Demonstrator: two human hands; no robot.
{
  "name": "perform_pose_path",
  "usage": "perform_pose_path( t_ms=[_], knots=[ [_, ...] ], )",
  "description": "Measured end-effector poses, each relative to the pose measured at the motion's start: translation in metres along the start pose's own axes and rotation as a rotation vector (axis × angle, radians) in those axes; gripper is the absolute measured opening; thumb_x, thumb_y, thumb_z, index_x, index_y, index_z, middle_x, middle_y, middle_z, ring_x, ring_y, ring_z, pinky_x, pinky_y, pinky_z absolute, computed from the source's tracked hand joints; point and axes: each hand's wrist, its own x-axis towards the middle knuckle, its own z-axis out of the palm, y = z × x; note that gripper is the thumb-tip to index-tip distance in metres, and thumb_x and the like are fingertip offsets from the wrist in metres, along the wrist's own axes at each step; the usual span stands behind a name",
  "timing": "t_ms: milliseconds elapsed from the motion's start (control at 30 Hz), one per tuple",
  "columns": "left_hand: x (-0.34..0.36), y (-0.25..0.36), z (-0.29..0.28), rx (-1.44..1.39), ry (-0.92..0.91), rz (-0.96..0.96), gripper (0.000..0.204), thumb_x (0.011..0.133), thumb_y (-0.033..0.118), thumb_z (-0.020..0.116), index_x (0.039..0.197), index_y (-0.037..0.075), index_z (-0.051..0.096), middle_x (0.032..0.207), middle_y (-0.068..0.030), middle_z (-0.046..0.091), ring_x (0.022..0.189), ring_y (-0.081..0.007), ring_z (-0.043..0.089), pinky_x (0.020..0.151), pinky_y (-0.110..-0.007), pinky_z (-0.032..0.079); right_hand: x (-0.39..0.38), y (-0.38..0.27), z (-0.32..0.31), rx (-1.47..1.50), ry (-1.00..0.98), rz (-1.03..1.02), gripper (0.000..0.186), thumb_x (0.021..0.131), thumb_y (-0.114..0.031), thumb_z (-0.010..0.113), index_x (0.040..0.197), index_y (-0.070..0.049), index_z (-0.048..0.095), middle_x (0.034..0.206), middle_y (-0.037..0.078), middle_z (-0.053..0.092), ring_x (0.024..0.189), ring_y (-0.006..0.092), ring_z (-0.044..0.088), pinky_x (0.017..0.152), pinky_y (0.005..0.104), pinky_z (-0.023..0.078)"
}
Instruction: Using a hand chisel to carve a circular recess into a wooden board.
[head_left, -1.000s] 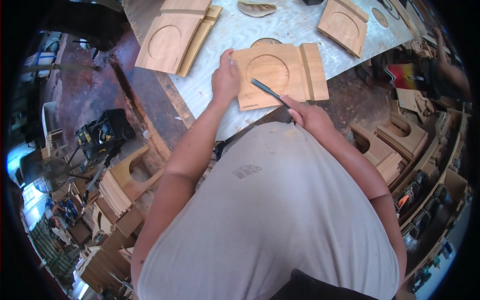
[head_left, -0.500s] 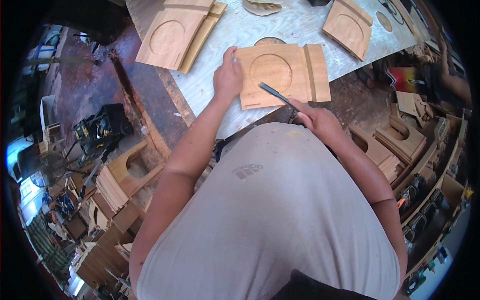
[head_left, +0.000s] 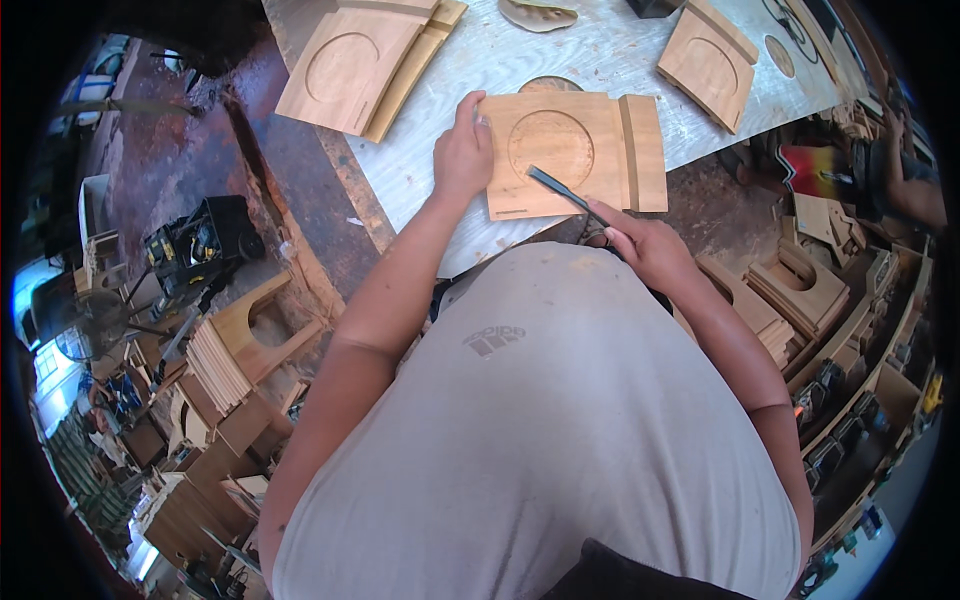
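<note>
A light wooden board (head_left: 610, 150) with a round shallow recess (head_left: 552, 145) and a groove near its right end lies at the near edge of the work table. My left hand (head_left: 464, 150) grips the board's left edge, thumb side against its upper left corner. In my right hand (head_left: 645, 245) is a chisel (head_left: 562, 189), its handle wrapped by my fingers. The flat dark blade points up and left, its tip at the lower left rim of the recess. Whether the tip touches the wood, I cannot tell.
Similar boards lie on the pale table (head_left: 420, 165): a stacked pair (head_left: 345, 65) at the left and another board (head_left: 706, 65) at the right. Cut wooden pieces (head_left: 800, 285) are piled low on the right. Another person (head_left: 890, 180) is at the far right.
The view has shifted slightly, so the table and boards sit a little further right. Both hands keep their holds, and the chisel stays at the recess's lower left rim.
</note>
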Motion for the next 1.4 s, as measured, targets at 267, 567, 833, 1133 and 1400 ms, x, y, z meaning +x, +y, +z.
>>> perform_pose_path(
  t_ms=[267, 567, 833, 1133, 1400],
  knots=[
    [0.000, 0.000, -0.002, -0.002, -0.032, -0.033, 0.040, 0.102, 0.022, 0.045, 0.142, 0.021, 0.047, 0.074, -0.0233, 0.066, 0.074, -0.0445, 0.065, 0.071, -0.056, 0.047, 0.010, -0.023, 0.002, 0.055, -0.022, 0.084, 0.043, 0.104, -0.031, 0.052, 0.147, -0.031, 0.053, 0.080, 0.021, 0.065, 0.076, 0.0404, 0.065, 0.072, 0.0484, 0.051],
    [0.001, 0.000, 0.000, 0.016, -0.010, -0.011, 0.040, 0.101, 0.021, 0.046, 0.141, 0.020, 0.048, 0.074, -0.0229, 0.065, 0.073, -0.0439, 0.065, 0.070, -0.055, 0.046, 0.023, -0.034, 0.003, 0.072, -0.026, 0.141, 0.042, 0.104, -0.032, 0.051, 0.146, -0.031, 0.053, 0.081, 0.020, 0.065, 0.075, 0.0408, 0.065, 0.070, 0.0483, 0.051],
    [0.000, -0.002, 0.000, 0.000, 0.034, 0.033, 0.040, 0.102, 0.021, 0.046, 0.141, 0.018, 0.047, 0.074, -0.0223, 0.066, 0.075, -0.0441, 0.066, 0.071, -0.055, 0.048, 0.021, -0.025, 0.009, 0.005, 0.047, 0.113, 0.042, 0.104, -0.036, 0.051, 0.146, -0.034, 0.052, 0.077, 0.023, 0.064, 0.072, 0.0412, 0.064, 0.069, 0.0496, 0.051],
    [-0.011, 0.000, -0.002, 0.024, 0.056, -0.086, 0.036, 0.101, 0.026, 0.052, 0.135, 0.015, 0.049, 0.070, -0.0169, 0.067, 0.071, -0.0383, 0.067, 0.069, -0.051, 0.049, 0.032, -0.020, -0.001, -0.010, 0.038, 0.028, 0.042, 0.104, -0.032, 0.052, 0.146, -0.032, 0.053, 0.081, 0.022, 0.067, 0.075, 0.0420, 0.066, 0.072, 0.0514, 0.052],
    [-0.004, -0.013, -0.021, 0.200, 0.120, 0.082, 0.029, 0.096, 0.034, 0.066, 0.108, 0.007, 0.063, 0.067, -0.0112, 0.060, 0.067, -0.0279, 0.064, 0.069, -0.042, 0.051, 0.004, 0.002, -0.015, -0.044, -0.036, -0.039, 0.042, 0.103, -0.031, 0.052, 0.146, -0.034, 0.053, 0.081, 0.020, 0.068, 0.076, 0.0415, 0.066, 0.072, 0.0515, 0.053]
  ],
)
